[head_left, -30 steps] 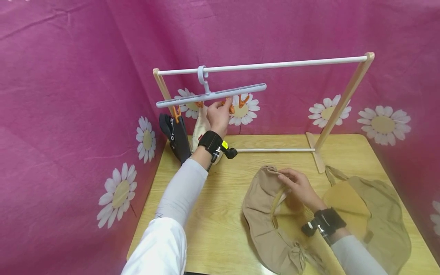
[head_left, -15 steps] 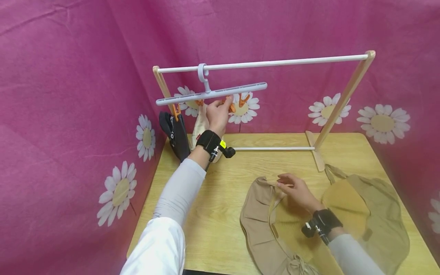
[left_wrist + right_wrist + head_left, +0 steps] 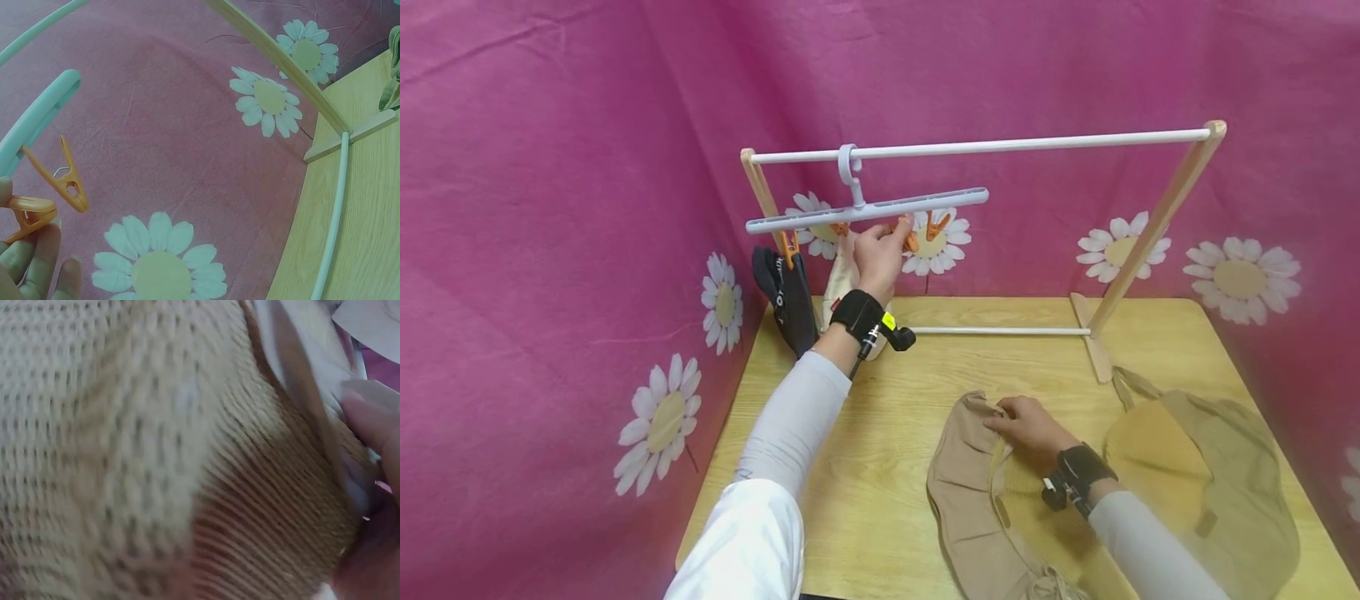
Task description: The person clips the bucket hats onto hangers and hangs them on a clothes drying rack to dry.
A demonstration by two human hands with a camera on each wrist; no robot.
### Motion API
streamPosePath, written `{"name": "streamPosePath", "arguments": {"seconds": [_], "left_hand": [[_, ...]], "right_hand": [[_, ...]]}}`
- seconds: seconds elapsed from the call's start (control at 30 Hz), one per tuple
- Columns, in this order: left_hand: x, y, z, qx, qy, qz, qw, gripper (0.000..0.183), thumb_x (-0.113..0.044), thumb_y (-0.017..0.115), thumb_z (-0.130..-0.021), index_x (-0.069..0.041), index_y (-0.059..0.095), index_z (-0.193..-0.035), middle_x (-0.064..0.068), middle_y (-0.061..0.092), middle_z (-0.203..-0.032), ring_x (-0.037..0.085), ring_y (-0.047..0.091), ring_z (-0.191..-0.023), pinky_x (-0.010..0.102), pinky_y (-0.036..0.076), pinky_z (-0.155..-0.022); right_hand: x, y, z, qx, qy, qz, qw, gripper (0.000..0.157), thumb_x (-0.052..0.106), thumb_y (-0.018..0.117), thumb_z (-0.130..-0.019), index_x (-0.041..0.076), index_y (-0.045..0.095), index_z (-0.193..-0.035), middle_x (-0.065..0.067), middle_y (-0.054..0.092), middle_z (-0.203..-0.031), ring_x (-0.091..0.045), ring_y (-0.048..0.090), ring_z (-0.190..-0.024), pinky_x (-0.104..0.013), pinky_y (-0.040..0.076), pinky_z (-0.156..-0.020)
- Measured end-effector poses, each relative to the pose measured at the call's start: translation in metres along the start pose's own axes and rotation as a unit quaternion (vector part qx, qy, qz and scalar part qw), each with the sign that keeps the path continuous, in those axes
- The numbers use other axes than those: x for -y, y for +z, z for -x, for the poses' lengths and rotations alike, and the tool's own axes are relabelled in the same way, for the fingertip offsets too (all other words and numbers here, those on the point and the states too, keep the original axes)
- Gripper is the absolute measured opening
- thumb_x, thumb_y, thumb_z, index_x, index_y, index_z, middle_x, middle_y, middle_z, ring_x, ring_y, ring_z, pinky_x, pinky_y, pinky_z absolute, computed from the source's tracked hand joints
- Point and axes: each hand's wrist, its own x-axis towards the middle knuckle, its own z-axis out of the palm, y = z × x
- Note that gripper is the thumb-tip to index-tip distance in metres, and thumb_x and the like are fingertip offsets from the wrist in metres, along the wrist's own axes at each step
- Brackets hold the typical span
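My left hand (image 3: 880,258) reaches up to the pale hanger (image 3: 925,202) and pinches an orange clothespin (image 3: 34,205) below its bar. Beside it, a second orange clothespin (image 3: 76,199) hangs from the bar with nothing in it. Down on the table, my right hand (image 3: 1033,429) pinches the upper edge of a tan sun hat (image 3: 958,492) with a wide pleated brim. Its yellowish woven crown (image 3: 156,425) fills much of the right wrist view, thumb and fingers at the right edge. A black cap-like item (image 3: 793,304) and a cream cloth item (image 3: 842,271) hang from clothespins at the hanger's left.
The hanger hooks over the white top rod (image 3: 1030,144) of a wooden-legged rack (image 3: 1157,225). Another tan hat (image 3: 1247,475) with a strap lies on the wooden table (image 3: 850,517) at the right. Pink flowered cloth (image 3: 587,208) walls the back and sides.
My right hand has come off the hat's edge, moved toward me, and now grips the edge again. The hat has shifted slightly nearer. My left hand stays at the clothespin.
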Motion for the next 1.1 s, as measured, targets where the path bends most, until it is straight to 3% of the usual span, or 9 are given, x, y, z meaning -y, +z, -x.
{"name": "streamPosePath", "arguments": {"seconds": [0.1,0.27,0.4,0.7,1.1], "left_hand": [[0.002,0.000,0.002,0.014,-0.002,0.014,0.9998,0.040,-0.041,0.077,-0.097,-0.004,0.076,-0.108,0.006,0.072,-0.096,0.015,0.065,-0.083,0.036,0.059,-0.078],[0.002,0.000,0.002,0.032,0.004,0.028,0.9991,0.038,-0.038,0.077,-0.097,-0.003,0.076,-0.113,0.007,0.074,-0.097,0.012,0.066,-0.081,0.037,0.060,-0.080],[0.000,0.001,0.002,0.040,0.014,0.038,0.9984,0.038,-0.033,0.076,-0.098,0.000,0.074,-0.117,0.011,0.077,-0.100,0.014,0.069,-0.085,0.045,0.060,-0.089],[-0.001,0.005,0.005,0.032,0.015,0.086,0.9957,0.031,-0.023,0.077,-0.098,0.002,0.074,-0.118,0.013,0.079,-0.106,0.015,0.075,-0.094,0.028,0.062,-0.080],[-0.001,0.005,0.005,0.023,0.046,0.066,0.9965,0.024,-0.023,0.075,-0.100,-0.002,0.076,-0.111,0.010,0.080,-0.104,0.012,0.074,-0.092,0.034,0.060,-0.080]], "right_hand": [[-0.001,0.002,-0.001,-0.009,-0.035,-0.001,0.999,0.026,0.017,0.063,-0.106,0.007,0.059,-0.083,0.003,0.048,-0.070,-0.010,0.045,-0.062,-0.024,0.040,-0.057],[0.003,-0.004,-0.003,-0.028,-0.038,-0.017,0.999,0.027,0.020,0.059,-0.109,0.008,0.058,-0.085,0.000,0.048,-0.070,-0.011,0.045,-0.059,-0.025,0.040,-0.055],[0.010,-0.013,-0.002,-0.050,-0.043,-0.006,0.998,0.026,0.020,0.058,-0.110,0.008,0.058,-0.086,-0.001,0.049,-0.073,-0.011,0.047,-0.061,-0.026,0.041,-0.055],[0.010,-0.016,-0.003,-0.110,-0.042,-0.019,0.993,0.012,0.014,0.065,-0.105,0.004,0.064,-0.111,-0.005,0.065,-0.090,-0.010,0.056,-0.078,-0.025,0.047,-0.069],[0.032,-0.024,-0.007,-0.136,-0.083,-0.020,0.987,0.004,0.003,0.067,-0.101,-0.001,0.067,-0.101,-0.002,0.062,-0.081,-0.007,0.053,-0.072,-0.023,0.045,-0.064]]}}
